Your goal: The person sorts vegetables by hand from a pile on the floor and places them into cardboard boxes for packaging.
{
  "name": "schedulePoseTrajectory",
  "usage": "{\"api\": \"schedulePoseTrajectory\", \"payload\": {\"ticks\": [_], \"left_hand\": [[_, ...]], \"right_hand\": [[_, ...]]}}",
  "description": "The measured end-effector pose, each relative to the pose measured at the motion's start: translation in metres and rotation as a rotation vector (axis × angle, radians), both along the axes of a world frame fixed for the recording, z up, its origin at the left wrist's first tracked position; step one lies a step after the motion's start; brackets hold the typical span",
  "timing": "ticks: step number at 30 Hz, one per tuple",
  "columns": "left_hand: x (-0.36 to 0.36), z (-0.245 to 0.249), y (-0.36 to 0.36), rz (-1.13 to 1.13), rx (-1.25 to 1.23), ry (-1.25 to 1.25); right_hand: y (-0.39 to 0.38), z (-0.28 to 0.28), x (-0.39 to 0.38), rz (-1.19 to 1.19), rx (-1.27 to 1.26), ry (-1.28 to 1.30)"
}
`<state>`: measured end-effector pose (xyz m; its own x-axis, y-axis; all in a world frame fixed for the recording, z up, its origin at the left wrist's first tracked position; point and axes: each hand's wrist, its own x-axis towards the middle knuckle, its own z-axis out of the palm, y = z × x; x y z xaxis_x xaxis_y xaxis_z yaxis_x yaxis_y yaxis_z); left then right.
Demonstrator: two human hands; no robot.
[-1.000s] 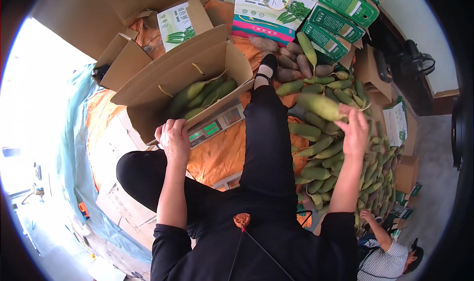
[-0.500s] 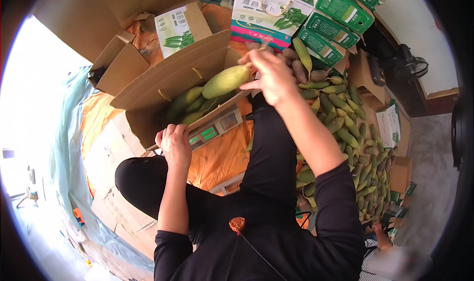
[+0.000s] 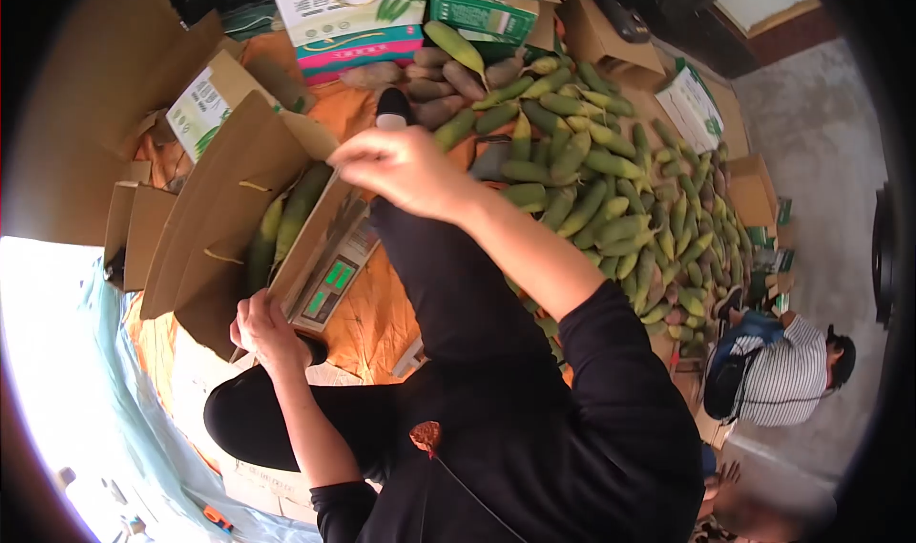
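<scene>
An open cardboard box [image 3: 191,233] leans to the left of my knees, with long green radishes [image 3: 299,209] lying inside it. My left hand [image 3: 265,331] is closed on the near corner of its front wall. Over the far end of that wall hovers my right hand [image 3: 399,169], slightly blurred, fingers stretched to the left and no radish in them. Against the box's front side, a digital scale [image 3: 326,293] shows lit green digits. Part of the box's contents is hidden by its front wall.
A large heap of green radishes [image 3: 611,166] spreads to my right. Reddish-brown roots [image 3: 437,112] lie beyond my foot. Printed gift boxes [image 3: 353,18] stand at the back. A person in a striped shirt [image 3: 782,376] is at the far right. An orange sheet [image 3: 367,309] covers the floor.
My right hand has let go of the pale green radish it was placing in the box and drawn back over the box's end. The view has turned towards the radish heap.
</scene>
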<state>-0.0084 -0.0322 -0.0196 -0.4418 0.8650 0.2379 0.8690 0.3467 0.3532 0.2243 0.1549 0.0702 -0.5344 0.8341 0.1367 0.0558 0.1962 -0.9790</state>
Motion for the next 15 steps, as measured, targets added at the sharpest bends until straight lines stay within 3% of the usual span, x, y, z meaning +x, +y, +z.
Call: {"api": "schedulePoseTrajectory", "payload": {"ticks": [4, 7, 9, 11, 13, 15], "left_hand": [[-0.001, -0.005, 0.0, -0.005, -0.021, 0.002], [0.0, -0.005, 0.0, 0.034, -0.039, 0.118], [-0.002, -0.007, 0.0, 0.022, -0.043, 0.126], [-0.005, -0.011, -0.002, 0.007, -0.024, 0.173], [-0.005, -0.01, -0.003, 0.003, -0.042, 0.154], [-0.003, -0.01, -0.002, 0.007, -0.058, 0.124]], "right_hand": [[0.012, -0.05, 0.116, -0.329, -0.072, -0.149], [-0.008, -0.124, 0.197, -0.566, -0.22, -0.394], [-0.04, -0.182, 0.242, -0.622, -0.246, -0.61], [-0.079, -0.225, 0.268, -0.62, -0.477, -0.687], [-0.117, -0.289, 0.299, -0.462, -0.451, -0.843], [-0.145, -0.305, 0.298, -0.47, -0.577, -0.879]]}}
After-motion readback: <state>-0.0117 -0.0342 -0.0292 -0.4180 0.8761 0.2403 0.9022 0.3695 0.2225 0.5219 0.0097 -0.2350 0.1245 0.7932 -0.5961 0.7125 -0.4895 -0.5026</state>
